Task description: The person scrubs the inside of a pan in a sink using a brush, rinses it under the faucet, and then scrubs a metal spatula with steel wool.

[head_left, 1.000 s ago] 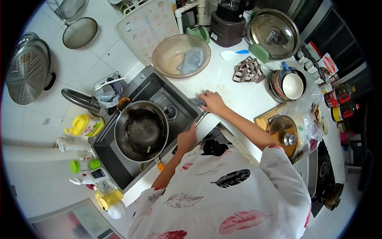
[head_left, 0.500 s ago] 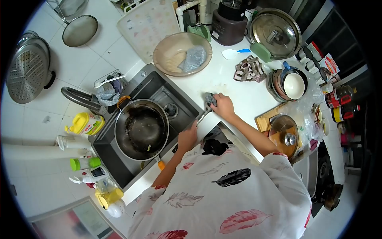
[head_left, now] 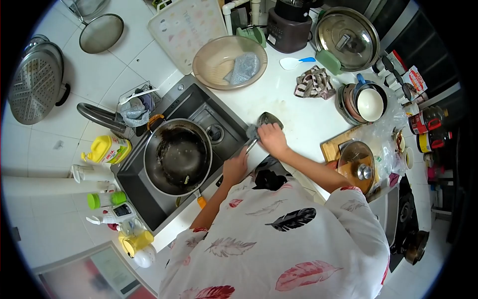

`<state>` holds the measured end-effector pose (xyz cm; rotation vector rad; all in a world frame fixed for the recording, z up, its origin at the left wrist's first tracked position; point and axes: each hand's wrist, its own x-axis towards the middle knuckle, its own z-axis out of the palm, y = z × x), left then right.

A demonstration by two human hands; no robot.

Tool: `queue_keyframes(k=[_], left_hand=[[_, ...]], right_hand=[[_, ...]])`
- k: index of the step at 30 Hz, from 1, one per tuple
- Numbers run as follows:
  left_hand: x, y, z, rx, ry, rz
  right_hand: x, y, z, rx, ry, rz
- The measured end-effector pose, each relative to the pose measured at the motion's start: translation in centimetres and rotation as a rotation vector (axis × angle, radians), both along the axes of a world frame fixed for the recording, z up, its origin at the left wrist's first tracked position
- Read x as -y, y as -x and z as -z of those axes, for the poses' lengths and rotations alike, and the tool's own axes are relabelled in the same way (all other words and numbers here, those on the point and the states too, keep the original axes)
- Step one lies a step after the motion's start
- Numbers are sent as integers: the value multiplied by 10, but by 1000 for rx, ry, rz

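Observation:
My left hand (head_left: pixel 235 167) is closed around the handle of a metal spatula (head_left: pixel 269 118), whose broad head points away from me over the counter by the sink's right edge. My right hand (head_left: pixel 273 139) presses a crumpled grey scrubbing cloth (head_left: pixel 253 132) against the spatula where handle and head meet; the fingers partly hide it. Left of my hands, a dark wok (head_left: pixel 178 157) with orange handles rests across the grey sink (head_left: pixel 130 187). Its inside is wet and blackened, with a small pale scrap near the lower rim.
Beyond the sink sits a beige basin (head_left: pixel 211 65) holding a grey mesh cloth (head_left: pixel 244 69). A striped rag (head_left: pixel 314 82), stacked bowls (head_left: pixel 370 104) and a glass lid (head_left: pixel 354 169) on a cutting board (head_left: pixel 331 149) stand to the right. Bottles (head_left: pixel 110 149) line the sink's left side.
My right hand has slid the grey cloth back from the spatula's head toward the handle, uncovering the head. The left hand keeps its grip on the handle.

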<state>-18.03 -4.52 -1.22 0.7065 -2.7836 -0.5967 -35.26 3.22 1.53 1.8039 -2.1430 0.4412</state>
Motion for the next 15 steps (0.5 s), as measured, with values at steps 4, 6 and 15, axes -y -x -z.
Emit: queue_keyframes(k=[4,6,15], left_hand=[[2,-1,9,12,-13,4],[4,-3,14,-65,11,21],[1,1,7,-46,-1,-25]], right_hand=[[6,-43,18,172,-137,-57],[4,-46,5,211,-85,-91],[-1,-6,-9,110,-52,51]])
